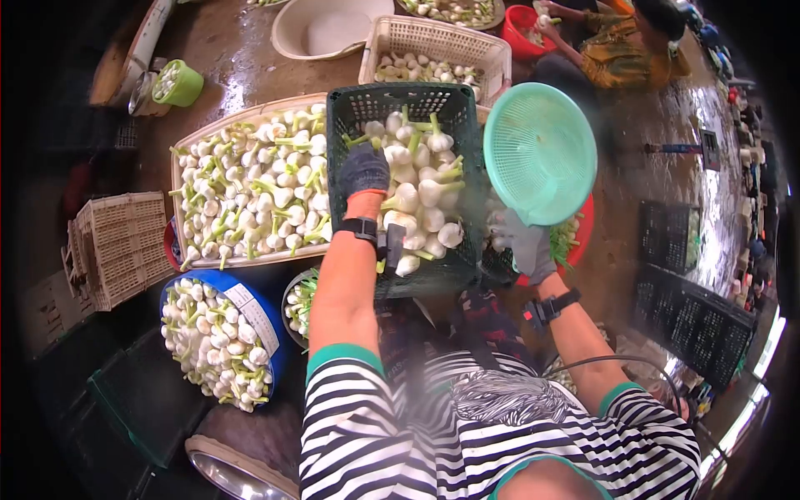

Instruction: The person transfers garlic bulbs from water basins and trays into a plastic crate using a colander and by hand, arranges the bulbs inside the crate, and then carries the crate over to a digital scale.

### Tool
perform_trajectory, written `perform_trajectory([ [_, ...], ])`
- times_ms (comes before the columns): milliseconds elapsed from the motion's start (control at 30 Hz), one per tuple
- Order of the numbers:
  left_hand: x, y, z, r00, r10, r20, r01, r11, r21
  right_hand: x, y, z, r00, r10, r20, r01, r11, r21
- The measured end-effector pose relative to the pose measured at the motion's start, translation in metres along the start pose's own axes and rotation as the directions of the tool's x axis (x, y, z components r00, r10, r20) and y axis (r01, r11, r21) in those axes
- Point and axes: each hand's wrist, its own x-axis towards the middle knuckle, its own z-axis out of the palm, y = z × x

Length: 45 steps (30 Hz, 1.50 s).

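Note:
My left hand [364,170], in a dark glove, reaches into a dark green crate [337,125] at its left side, over garlic bulbs [404,175] with green stems. Its fingers are hard to make out against the crate and garlic. My right hand [529,246], in a grey glove, grips the lower rim of an empty mint-green colander [542,146], which is tilted up to the right of the crate. Part of that hand's fingers is hidden by the colander's rim.
A wide tray of garlic [250,179] adjoins the crate's left side. Below it stands a blue tub [271,304] heaped with garlic. A beige crate [492,54] and pale basin [287,33] lie beyond. A co-worker [629,54] sits at the upper right by a red basin [518,43].

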Motion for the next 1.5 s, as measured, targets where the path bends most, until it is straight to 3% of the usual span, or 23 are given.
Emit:
perform_trajectory([
  [33,0.013,-0.007,0.005,0.982,0.172,-0.073,-0.174,0.984,-0.03,-0.011,0.002,-0.012,0.992,-0.099,-0.079,0.085,0.982,-0.17],
  [67,0.014,0.014,-0.034,0.984,0.176,0.031,-0.175,0.983,-0.046,-0.02,0.002,-0.015,0.979,-0.134,-0.152,0.081,0.946,-0.314],
  [133,0.041,0.009,-0.029,0.93,0.355,0.092,-0.358,0.933,0.025,-0.037,-0.002,-0.013,0.938,-0.223,-0.266,0.032,0.819,-0.573],
  [167,0.043,0.007,-0.026,0.911,0.377,0.166,-0.39,0.919,0.052,-0.039,-0.001,-0.025,0.957,-0.151,-0.246,0.07,0.949,-0.307],
  [200,0.043,0.007,-0.023,0.886,0.396,0.242,-0.424,0.902,0.076,-0.041,0.001,-0.029,0.952,-0.147,-0.27,0.066,0.956,-0.287],
  [267,0.027,0.002,-0.003,0.915,0.395,0.087,-0.391,0.919,-0.06,-0.047,0.002,-0.028,0.939,-0.128,-0.318,0.051,0.969,-0.241],
  [367,-0.043,0.003,-0.008,0.937,0.347,-0.028,-0.346,0.919,-0.188,-0.053,0.002,-0.018,0.92,-0.228,-0.318,0.0,0.812,-0.584],
  [467,-0.12,0.009,-0.009,0.917,0.392,-0.074,-0.397,0.915,-0.074,-0.06,0.003,-0.03,0.945,-0.108,-0.309,0.0,0.944,-0.329],
  [533,-0.155,0.022,-0.007,0.931,0.354,-0.088,-0.36,0.93,-0.075,-0.065,0.0,-0.024,0.939,-0.127,-0.32,-0.01,0.919,-0.395],
  [567,-0.166,0.034,-0.008,0.943,0.333,0.03,-0.327,0.938,-0.117,-0.066,-0.002,-0.022,0.937,-0.138,-0.322,-0.014,0.904,-0.428],
  [600,-0.172,0.042,-0.012,0.798,0.595,0.093,-0.595,0.803,-0.028,-0.066,-0.001,-0.027,0.942,-0.098,-0.321,-0.027,0.932,-0.362],
  [633,-0.177,0.056,-0.002,0.867,0.422,0.266,-0.412,0.906,-0.096,-0.065,0.002,-0.034,0.947,-0.059,-0.316,-0.04,0.954,-0.296],
  [667,-0.178,0.071,0.011,0.867,0.238,0.438,-0.204,0.971,-0.123,-0.066,0.002,-0.037,0.951,-0.021,-0.307,-0.052,0.972,-0.229],
  [767,-0.163,0.097,0.041,0.868,-0.037,0.496,-0.027,0.992,0.12,-0.074,-0.003,-0.039,0.965,-0.06,-0.256,-0.026,0.947,-0.319],
  [900,-0.137,0.1,0.048,0.692,0.169,0.702,-0.36,0.923,0.133,-0.087,-0.001,-0.051,0.957,-0.075,-0.28,-0.045,0.915,-0.4],
  [1000,-0.14,0.084,0.079,0.716,0.24,0.655,-0.459,0.869,0.184,-0.095,0.0,-0.058,0.945,-0.076,-0.317,-0.05,0.927,-0.372],
  [1100,-0.142,0.111,0.021,0.719,0.242,0.652,-0.363,0.93,0.056,-0.1,-0.003,-0.067,0.942,-0.11,-0.318,-0.022,0.923,-0.385],
  [1200,-0.156,0.045,0.052,0.925,0.154,0.347,-0.087,0.976,-0.201,-0.098,-0.002,-0.084,0.951,-0.09,-0.295,0.003,0.959,-0.283],
  [1267,-0.174,0.023,0.025,0.975,0.055,0.214,0.073,0.832,-0.549,-0.095,-0.002,-0.097,0.967,-0.073,-0.243,0.03,0.984,-0.174],
  [1333,-0.189,0.001,-0.007,0.988,-0.071,0.134,0.122,0.9,-0.419,-0.092,-0.01,-0.101,0.965,-0.019,-0.263,-0.011,0.993,-0.115],
  [1400,-0.212,-0.037,-0.013,0.9,-0.359,0.245,0.415,0.538,-0.734,-0.087,-0.016,-0.104,0.97,0.025,-0.241,-0.044,0.996,-0.074],
  [1467,-0.233,-0.046,-0.025,0.895,-0.435,0.103,0.348,0.534,-0.77,-0.081,-0.022,-0.105,0.98,0.053,-0.191,-0.065,0.996,-0.056],
  [1500,-0.245,-0.049,-0.03,0.846,-0.507,0.165,0.431,0.47,-0.77,-0.079,-0.024,-0.105,0.982,0.043,-0.182,-0.067,0.989,-0.129],
])
